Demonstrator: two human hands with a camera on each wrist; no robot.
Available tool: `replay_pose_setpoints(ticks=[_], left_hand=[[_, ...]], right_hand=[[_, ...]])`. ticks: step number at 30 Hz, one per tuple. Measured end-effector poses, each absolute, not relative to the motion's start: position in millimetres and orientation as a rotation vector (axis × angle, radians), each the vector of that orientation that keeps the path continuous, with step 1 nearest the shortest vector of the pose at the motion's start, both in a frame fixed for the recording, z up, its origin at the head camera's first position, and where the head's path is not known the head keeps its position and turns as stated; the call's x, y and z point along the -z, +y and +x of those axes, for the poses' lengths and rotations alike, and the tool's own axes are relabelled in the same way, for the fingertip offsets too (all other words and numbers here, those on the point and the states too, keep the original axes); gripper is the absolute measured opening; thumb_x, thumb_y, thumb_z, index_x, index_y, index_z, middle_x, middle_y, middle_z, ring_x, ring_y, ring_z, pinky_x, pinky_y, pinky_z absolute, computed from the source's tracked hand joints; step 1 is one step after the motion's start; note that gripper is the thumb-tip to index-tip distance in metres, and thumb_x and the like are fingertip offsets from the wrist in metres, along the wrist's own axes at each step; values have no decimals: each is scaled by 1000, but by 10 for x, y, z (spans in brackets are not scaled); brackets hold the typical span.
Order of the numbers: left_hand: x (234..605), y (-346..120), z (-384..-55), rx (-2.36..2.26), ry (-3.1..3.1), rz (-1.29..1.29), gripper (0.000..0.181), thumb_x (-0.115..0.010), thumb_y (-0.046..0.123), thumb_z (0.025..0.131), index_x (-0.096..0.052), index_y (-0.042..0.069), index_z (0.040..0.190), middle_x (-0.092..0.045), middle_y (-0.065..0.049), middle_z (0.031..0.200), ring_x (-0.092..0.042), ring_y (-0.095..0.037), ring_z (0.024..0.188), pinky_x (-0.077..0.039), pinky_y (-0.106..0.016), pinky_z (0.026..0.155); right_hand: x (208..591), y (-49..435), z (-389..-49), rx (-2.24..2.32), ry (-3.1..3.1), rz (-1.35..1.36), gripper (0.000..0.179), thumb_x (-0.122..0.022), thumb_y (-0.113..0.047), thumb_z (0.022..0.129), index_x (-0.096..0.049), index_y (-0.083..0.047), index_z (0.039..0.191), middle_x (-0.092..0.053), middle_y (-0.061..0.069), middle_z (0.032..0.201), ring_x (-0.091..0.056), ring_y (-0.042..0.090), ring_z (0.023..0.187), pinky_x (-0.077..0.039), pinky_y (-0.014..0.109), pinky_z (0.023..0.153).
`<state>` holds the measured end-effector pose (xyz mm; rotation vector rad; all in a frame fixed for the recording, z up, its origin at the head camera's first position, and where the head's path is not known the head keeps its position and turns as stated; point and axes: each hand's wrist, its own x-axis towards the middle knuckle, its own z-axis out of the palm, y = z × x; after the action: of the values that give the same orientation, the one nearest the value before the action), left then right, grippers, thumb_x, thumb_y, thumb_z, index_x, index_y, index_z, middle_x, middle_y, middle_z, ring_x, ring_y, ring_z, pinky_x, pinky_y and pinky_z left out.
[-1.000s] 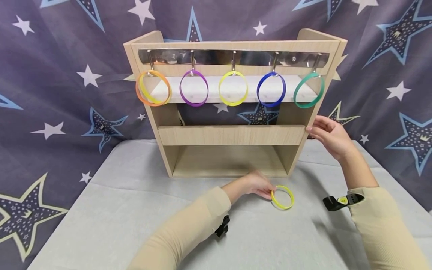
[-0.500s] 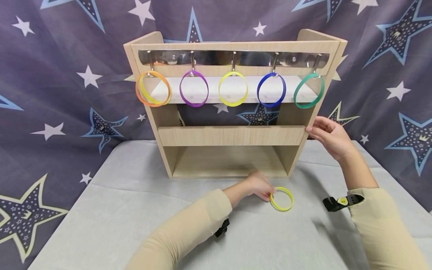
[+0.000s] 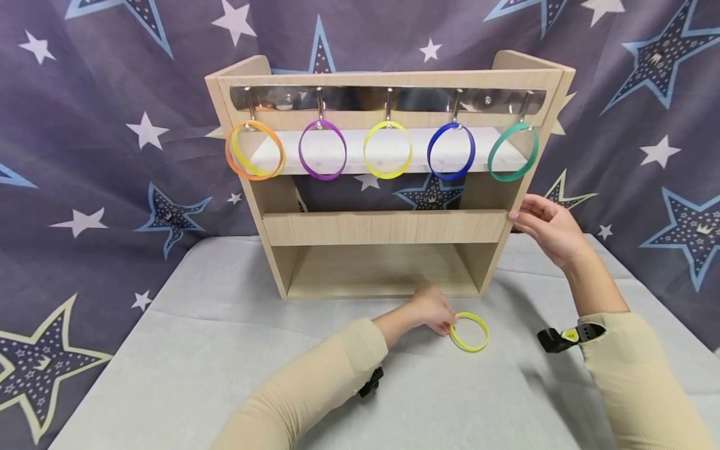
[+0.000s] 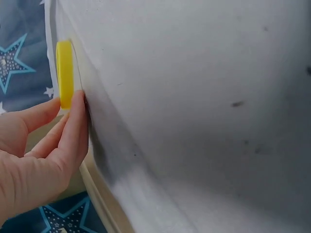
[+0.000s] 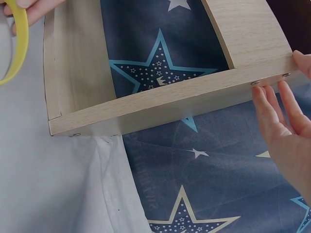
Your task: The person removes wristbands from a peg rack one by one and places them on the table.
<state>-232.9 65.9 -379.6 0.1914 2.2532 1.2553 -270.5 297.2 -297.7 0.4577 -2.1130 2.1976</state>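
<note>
Little has moved since one second ago: rack, hands and loose ring all sit slightly lower in the head view, with their mutual positions essentially unchanged.

Left hand (image 3: 432,307): thumb and fingertips pinch the near edge of the yellow ring (image 4: 64,73), narrow, with only the band between them. Ring is over the table (image 3: 169,375), just in front of the wooden rack (image 3: 388,227), right of its middle; cannot tell whether its rim touches the cloth.

Right hand (image 3: 551,230): fingers fairly straight and slightly spread, tips against the outer face of the rack's right side panel (image 5: 170,99), thumb at the front edge.

Rack stands upright. Metal strip (image 3: 354,99) across its top carries five hooks. Hanging, left to right: orange ring (image 3: 255,178) with a second yellow ring (image 3: 236,150) on the same hook; purple ring (image 3: 325,177); third yellow ring (image 3: 389,176); blue ring (image 3: 448,176); green ring (image 3: 509,178).

Star-patterned curtain (image 3: 112,250) behind. Both sleeves beige, black device (image 3: 554,340) at right cuff.
</note>
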Motion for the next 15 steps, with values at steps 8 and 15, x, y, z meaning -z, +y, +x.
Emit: replay_pose_setpoints(ticks=[8, 15], left_hand=[[3852, 636, -2379, -1316, 2195, 160, 14, -67, -4, 84, -70, -11, 96, -71, -28, 94, -53, -11, 50, -64, -28, 70], [3856, 649, -2359, -1350, 2169, 140, 11, -67, -6, 83, -69, -12, 93, -71, -28, 87, -51, -12, 47, -64, -31, 70]], right_hand=[[2981, 2963, -2705, -2234, -2072, 462, 25, -59, 1, 92, -62, -15, 111, -65, -7, 99, -63, 4, 92, -54, 10, 83], [2984, 2968, -2701, -2263, -2039, 493, 26, -57, 3, 92, -63, -15, 110, -66, -7, 99, -64, 4, 91, -55, 11, 84]])
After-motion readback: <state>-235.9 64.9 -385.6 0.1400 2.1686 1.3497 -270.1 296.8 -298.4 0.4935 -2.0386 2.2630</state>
